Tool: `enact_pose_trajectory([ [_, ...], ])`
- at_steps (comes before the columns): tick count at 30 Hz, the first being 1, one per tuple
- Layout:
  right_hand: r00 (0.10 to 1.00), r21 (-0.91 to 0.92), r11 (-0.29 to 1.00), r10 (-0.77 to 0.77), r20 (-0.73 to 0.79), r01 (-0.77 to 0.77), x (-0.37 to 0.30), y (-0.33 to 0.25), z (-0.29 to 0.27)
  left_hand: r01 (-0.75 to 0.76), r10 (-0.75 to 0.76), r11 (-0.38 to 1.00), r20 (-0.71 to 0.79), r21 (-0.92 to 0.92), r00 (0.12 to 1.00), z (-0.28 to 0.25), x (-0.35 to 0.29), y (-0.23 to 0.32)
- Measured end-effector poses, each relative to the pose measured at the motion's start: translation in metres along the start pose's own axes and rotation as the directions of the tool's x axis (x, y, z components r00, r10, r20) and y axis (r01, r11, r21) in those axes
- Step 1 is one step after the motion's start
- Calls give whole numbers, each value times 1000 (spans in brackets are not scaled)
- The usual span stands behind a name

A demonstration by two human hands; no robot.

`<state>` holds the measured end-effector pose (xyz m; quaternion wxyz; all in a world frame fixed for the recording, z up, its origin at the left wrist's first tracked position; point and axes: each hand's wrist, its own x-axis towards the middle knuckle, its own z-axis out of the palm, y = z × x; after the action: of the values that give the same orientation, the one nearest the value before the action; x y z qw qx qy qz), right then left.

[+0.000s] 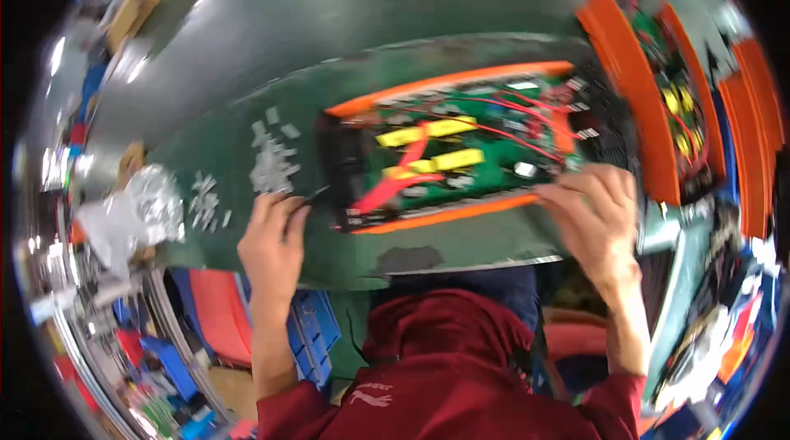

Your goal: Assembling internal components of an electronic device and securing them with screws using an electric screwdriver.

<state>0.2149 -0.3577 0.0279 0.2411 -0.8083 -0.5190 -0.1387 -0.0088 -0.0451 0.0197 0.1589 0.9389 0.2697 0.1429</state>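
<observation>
In front of me lies an open orange-sided electronics case (461, 200), slightly tilted and blurred. Inside it are a green circuit board (502, 162), yellow blocks (457, 160) and red wires (387, 191). My right hand (599, 214) is closed at the case's near right corner, thumb and fingers against the orange wall; a small part under the fingertips could be hidden. To the left of the case, my left hand (276, 230) pinches a thin dark stick-like piece (317, 193) pointing toward the case's black end. Its exact kind is blurred.
Small grey pieces lie in a pile (271, 162) beyond my left hand, with a smaller pile (206, 201) further left. A clear plastic bag (152, 205) sits at the table's left edge. Another orange case (634, 86) stands to the right, beside stacked orange panels (745, 152).
</observation>
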Motion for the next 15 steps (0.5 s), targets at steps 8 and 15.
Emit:
enact_pose_trajectory([
  [8, 963, 242, 963, 54, 262, -120, 64, -21, -28, -18, -220, 831, -359, -555, 907, 5, -34, -31],
  [15, 916, 363, 871, -390, 98, 332, 197, -96, 77, 133, -358, 640, -140, -757, 923, 26, -42, -23],
])
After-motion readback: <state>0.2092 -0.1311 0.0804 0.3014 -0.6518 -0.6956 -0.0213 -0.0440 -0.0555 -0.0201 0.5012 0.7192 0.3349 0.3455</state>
